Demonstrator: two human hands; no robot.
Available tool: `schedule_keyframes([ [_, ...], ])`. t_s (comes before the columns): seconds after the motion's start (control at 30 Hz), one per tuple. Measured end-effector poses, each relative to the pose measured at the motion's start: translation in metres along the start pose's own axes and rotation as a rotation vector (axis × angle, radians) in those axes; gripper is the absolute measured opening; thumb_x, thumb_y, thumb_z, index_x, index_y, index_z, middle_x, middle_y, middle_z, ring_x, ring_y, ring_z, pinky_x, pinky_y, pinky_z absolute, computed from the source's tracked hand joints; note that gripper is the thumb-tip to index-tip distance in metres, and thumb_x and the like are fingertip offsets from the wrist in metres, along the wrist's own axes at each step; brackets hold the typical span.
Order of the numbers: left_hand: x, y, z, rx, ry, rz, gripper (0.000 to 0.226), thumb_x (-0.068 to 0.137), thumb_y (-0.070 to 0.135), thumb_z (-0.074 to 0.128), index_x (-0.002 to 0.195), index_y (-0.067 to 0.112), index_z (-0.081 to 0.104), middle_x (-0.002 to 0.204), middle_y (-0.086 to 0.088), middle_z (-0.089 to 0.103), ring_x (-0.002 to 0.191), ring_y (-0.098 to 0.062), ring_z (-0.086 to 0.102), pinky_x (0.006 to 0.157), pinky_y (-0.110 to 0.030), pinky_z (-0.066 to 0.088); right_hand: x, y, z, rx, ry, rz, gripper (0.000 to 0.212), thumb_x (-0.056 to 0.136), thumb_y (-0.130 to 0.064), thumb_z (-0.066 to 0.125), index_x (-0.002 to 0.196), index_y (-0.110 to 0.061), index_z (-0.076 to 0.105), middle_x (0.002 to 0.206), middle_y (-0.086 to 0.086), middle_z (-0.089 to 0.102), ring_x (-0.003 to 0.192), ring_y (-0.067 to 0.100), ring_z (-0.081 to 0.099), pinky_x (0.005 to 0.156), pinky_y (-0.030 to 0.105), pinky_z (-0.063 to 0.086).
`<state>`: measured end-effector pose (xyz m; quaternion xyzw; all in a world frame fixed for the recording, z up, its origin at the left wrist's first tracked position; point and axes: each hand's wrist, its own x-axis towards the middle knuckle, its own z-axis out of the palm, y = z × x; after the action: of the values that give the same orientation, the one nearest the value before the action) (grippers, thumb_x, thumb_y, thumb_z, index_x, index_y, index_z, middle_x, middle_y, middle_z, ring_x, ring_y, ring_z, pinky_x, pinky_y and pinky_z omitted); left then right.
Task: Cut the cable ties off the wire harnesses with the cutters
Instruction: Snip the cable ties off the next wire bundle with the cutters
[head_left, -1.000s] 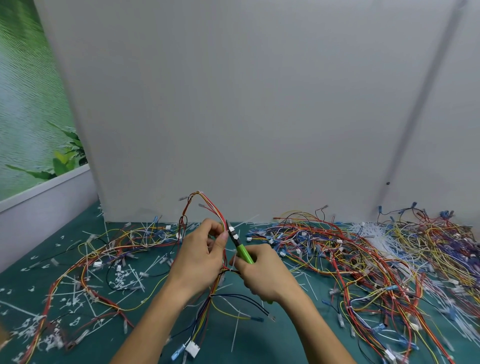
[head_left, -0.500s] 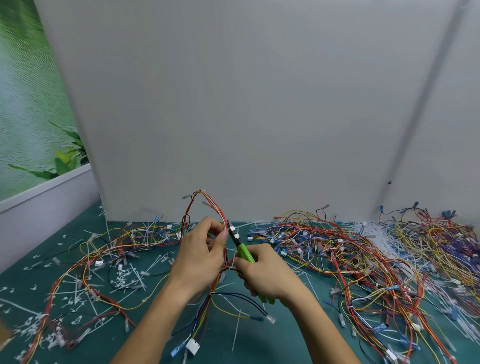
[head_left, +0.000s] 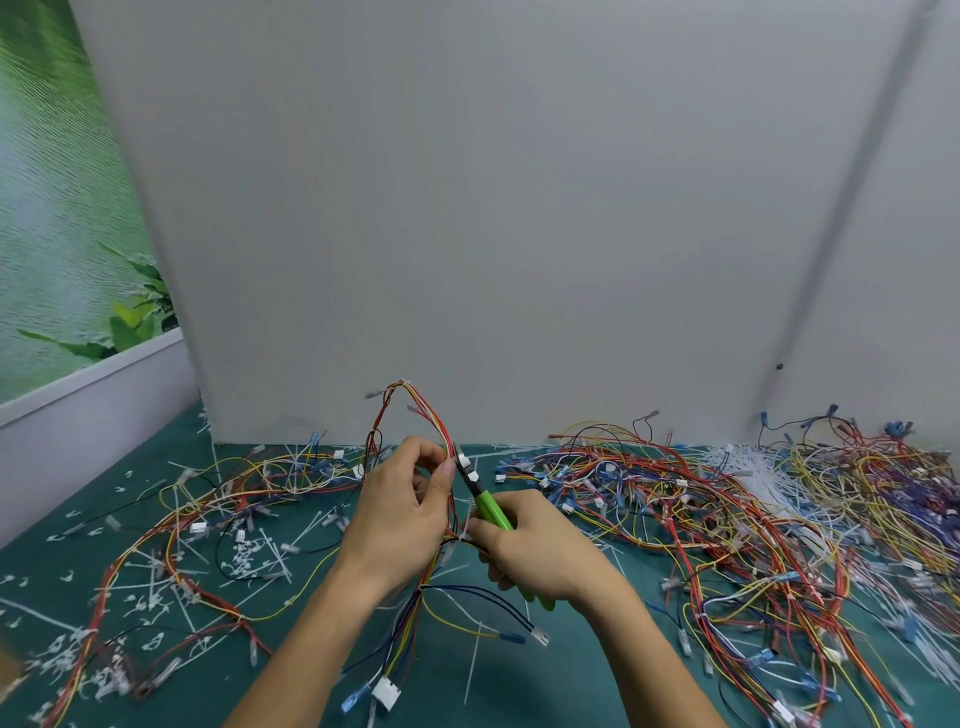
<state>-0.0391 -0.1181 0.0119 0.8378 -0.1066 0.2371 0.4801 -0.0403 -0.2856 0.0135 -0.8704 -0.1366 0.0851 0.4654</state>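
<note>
Low at centre frame, the left hand (head_left: 400, 514) pinches the raised wire harness (head_left: 403, 384). The right hand (head_left: 540, 556) grips the green cutters (head_left: 491, 512), nose beside the left thumb. Little has shifted in the last second, so the cut looks still pending.

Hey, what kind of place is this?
Probably a wire-harness rework bench: green mat strewn with cut cable ties, heaped harnesses, cutters in the right hand, a harness in the left hand.
</note>
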Motion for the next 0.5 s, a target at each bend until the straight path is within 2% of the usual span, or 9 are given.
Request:
schedule_keyframes([
  [0.1, 0.0002, 0.0003, 0.0001, -0.007, -0.009, 0.006, 0.012, 0.100, 0.024, 0.060, 0.090, 0.029, 0.058, 0.074, -0.005, 0.062, 0.067, -0.012, 0.054, 0.057, -0.024, 0.046, 0.0000, 0.0007, 0.0007, -0.006, 0.011, -0.002, 0.020, 0.101, -0.027, 0.054, 0.084, -0.016, 0.059, 0.071, 0.003, 0.061, 0.059, 0.018, 0.064, 0.068, 0.046, 0.062],
  [0.27, 0.0017, -0.0017, 0.0006, -0.013, -0.014, 0.004, 0.013, 0.100, 0.023, 0.060, 0.089, 0.028, 0.057, 0.075, -0.006, 0.063, 0.070, -0.017, 0.054, 0.061, -0.033, 0.047, 0.0007, 0.0012, 0.0020, -0.033, 0.061, 0.013, 0.025, 0.096, -0.032, 0.053, 0.075, -0.018, 0.056, 0.064, 0.005, 0.056, 0.050, 0.021, 0.057, 0.057, 0.047, 0.059],
  [0.33, 0.0024, -0.0029, 0.0001, -0.013, -0.014, 0.009, 0.013, 0.100, 0.024, 0.060, 0.089, 0.029, 0.057, 0.075, -0.005, 0.063, 0.069, -0.017, 0.054, 0.061, -0.034, 0.046, 0.0011, 0.0014, 0.0027, -0.021, 0.082, 0.020, 0.026, 0.093, -0.033, 0.054, 0.071, -0.019, 0.055, 0.063, 0.005, 0.054, 0.049, 0.021, 0.052, 0.051, 0.040, 0.054],
  [0.4, 0.0028, -0.0038, 0.0002, -0.016, -0.017, 0.010, 0.014, 0.100, 0.023, 0.060, 0.088, 0.029, 0.057, 0.075, -0.007, 0.063, 0.069, -0.018, 0.054, 0.060, -0.034, 0.046, 0.0014, 0.0018, 0.0032, -0.010, 0.088, 0.034, 0.025, 0.090, -0.034, 0.054, 0.072, -0.017, 0.056, 0.063, 0.004, 0.053, 0.047, 0.021, 0.052, 0.049, 0.036, 0.053],
  [0.5, 0.0032, -0.0044, 0.0005, -0.022, -0.025, 0.008, 0.014, 0.100, 0.022, 0.060, 0.088, 0.027, 0.058, 0.075, -0.010, 0.062, 0.067, -0.021, 0.053, 0.059, -0.035, 0.044, 0.0019, 0.0025, 0.0035, -0.018, 0.091, 0.050, 0.024, 0.087, -0.035, 0.055, 0.073, -0.015, 0.056, 0.063, 0.005, 0.055, 0.048, 0.022, 0.054, 0.052, 0.039, 0.056],
])
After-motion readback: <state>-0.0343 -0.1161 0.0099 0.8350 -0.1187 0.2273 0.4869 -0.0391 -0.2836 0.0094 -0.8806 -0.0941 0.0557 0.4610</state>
